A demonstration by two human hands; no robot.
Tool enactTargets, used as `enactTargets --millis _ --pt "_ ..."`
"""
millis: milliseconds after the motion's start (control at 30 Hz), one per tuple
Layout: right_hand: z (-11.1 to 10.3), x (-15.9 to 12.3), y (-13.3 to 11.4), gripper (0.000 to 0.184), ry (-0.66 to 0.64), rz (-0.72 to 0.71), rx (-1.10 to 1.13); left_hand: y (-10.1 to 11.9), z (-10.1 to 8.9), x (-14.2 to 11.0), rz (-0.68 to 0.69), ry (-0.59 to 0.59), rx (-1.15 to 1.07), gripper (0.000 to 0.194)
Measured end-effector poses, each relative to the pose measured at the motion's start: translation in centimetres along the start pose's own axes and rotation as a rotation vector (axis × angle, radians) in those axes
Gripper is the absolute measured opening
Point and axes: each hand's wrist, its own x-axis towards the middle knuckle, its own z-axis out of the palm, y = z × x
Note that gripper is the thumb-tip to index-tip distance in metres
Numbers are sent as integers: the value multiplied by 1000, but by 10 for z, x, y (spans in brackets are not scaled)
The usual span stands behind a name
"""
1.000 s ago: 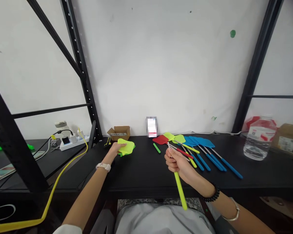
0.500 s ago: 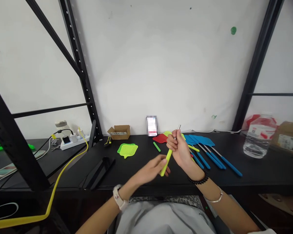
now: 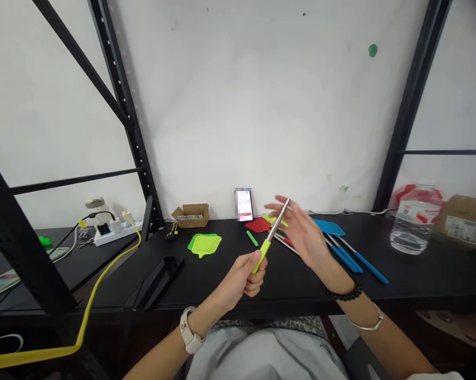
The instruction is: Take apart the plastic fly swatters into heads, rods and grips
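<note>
My left hand (image 3: 243, 277) is closed around the yellow-green grip of a telescopic fly swatter handle (image 3: 264, 249), whose bare metal rod slants up to the right. Beside that rod, my right hand (image 3: 308, 240) is open with its fingers spread, slightly blurred; whether it touches the rod I cannot tell. Behind it lie a red swatter head (image 3: 257, 225) and a partly hidden yellow-green swatter (image 3: 275, 219). Several blue fly swatters (image 3: 363, 261) rest on the right. Left of the hands, yellow-green and green swatter heads (image 3: 206, 245) overlap near a short green grip (image 3: 252, 238).
A lit phone (image 3: 244, 205) leans against the wall. An open cardboard box (image 3: 190, 216), a yellow-black cutter (image 3: 173, 231) and a glossy black object (image 3: 158, 282) are on the left. A large water bottle (image 3: 414, 224) and a carton (image 3: 465, 221) stand at right.
My right hand has let go of the metal rod and opened, moving right. My left hand has closed firmly around the yellow-green grip, and more of the rod now shows.
</note>
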Motion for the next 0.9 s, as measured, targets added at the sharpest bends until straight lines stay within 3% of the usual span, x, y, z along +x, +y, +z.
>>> enactTargets --millis 133,300,567,667,767,833,900 --pt "-7 13 -13 35 85 -202 -240 0 -6 -2 -5 69 146 40" --pt "-3 12 -8 52 -4 -127 -303 4 -5 -9 -19 127 270 44" --pt "6 -4 6 48 9 -25 -191 4 3 -20 -96 10 135 40" --pt "2 -5 6 33 11 24 -72 3 5 -18 -91 6 114 38" --pt "2 -7 5 27 81 115 216 2 3 -11 25 162 268 38" --pt "7 -12 6 29 77 230 399 0 1 -9 149 315 492 38" --pt "16 -20 9 19 48 315 507 -5 -1 -10 246 418 738 37"
